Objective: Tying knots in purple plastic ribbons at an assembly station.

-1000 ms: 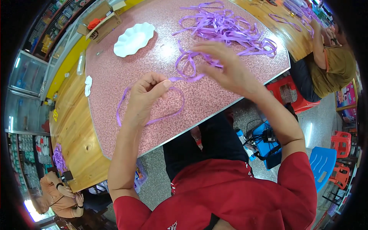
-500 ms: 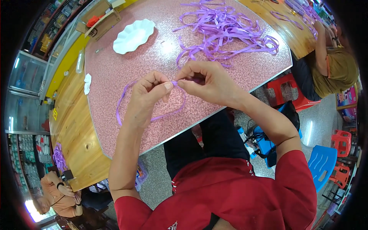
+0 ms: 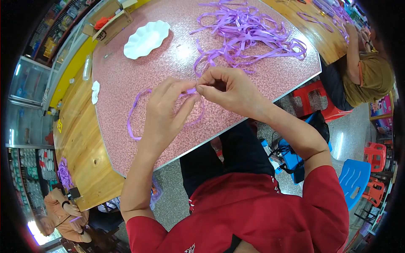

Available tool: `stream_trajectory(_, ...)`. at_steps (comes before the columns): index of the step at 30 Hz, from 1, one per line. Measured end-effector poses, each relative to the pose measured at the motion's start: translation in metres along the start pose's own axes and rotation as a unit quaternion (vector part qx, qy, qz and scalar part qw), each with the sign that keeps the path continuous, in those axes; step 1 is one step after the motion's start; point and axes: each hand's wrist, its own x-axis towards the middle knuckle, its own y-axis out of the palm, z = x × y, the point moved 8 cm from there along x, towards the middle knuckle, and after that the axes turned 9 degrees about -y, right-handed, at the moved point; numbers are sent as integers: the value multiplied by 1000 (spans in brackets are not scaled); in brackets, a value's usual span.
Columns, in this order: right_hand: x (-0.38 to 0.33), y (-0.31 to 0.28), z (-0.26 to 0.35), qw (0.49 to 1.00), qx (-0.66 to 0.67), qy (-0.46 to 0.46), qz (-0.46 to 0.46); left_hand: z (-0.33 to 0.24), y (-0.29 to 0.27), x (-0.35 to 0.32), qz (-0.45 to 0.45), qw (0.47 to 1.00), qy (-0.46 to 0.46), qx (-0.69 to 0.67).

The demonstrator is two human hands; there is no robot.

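Observation:
A loop of purple ribbon (image 3: 130, 119) lies partly on the pink speckled table, its ends rising to my hands. My right hand (image 3: 234, 89) is closed in a pinch of thumb and forefinger on the ribbon, where the two ends appear to meet. Beside it, my left hand (image 3: 162, 114) has its thumb and forefinger spread apart, and a bit of the ribbon shows between them. The fingertips of both hands are almost touching. My left hand covers part of the loop. Beyond my right hand sits a tangled heap of purple ribbons (image 3: 249, 36).
A white scalloped dish (image 3: 147, 40) stands on the table's far left, with a cardboard box (image 3: 112, 23) behind it. White crumpled tissue (image 3: 95, 92) lies by the left edge. One person (image 3: 367, 80) sits at right, another (image 3: 65, 215) at lower left. Red stools (image 3: 316, 99) stand at right.
The thumb and forefinger of my left hand have parted from their pinch on the ribbon. My right hand keeps its pinch in nearly the same place.

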Motion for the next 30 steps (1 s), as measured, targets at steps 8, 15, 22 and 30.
stream_trajectory(8, 0, -4, 16, 997, -69, -36, 5, 5, 0, 1, 3, 998, -12, -56)
stream_trajectory(15, 2, -6, 35, 987, -132, -88, 37, 5, 4, 2, 57, 998, -16, 23)
stream_trajectory(22, 4, -25, 22, 996, -58, -66, 2, 24, 2, -7, 58, 988, -108, -96)
stream_trajectory(30, 4, -28, 32, 988, -31, -148, -9, 38, 19, -22, 79, 862, -252, -432)
